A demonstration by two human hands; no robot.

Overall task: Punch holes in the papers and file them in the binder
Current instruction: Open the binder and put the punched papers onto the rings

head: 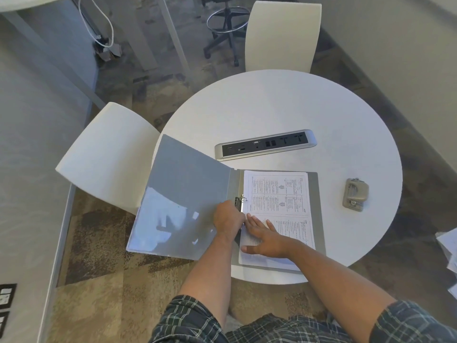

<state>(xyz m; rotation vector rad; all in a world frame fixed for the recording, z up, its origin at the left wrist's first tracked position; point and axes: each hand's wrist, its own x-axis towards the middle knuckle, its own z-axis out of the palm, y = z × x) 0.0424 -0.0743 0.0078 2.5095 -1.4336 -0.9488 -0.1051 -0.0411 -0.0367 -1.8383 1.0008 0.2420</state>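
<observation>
Filing nearly done: papers point(279, 209) lie in the open binder point(188, 199) on the bench point(284, 107). Left hand point(228, 219) grips the ring clasp point(239, 203); right hand point(265, 237) flat, released, pressing pages. Hole punch point(355, 194) sits idle, well right of binder. Left: shut rings & cover.

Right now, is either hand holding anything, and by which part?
The left hand grips the binder's ring mechanism. The right hand lies flat on the papers, holding nothing.
</observation>
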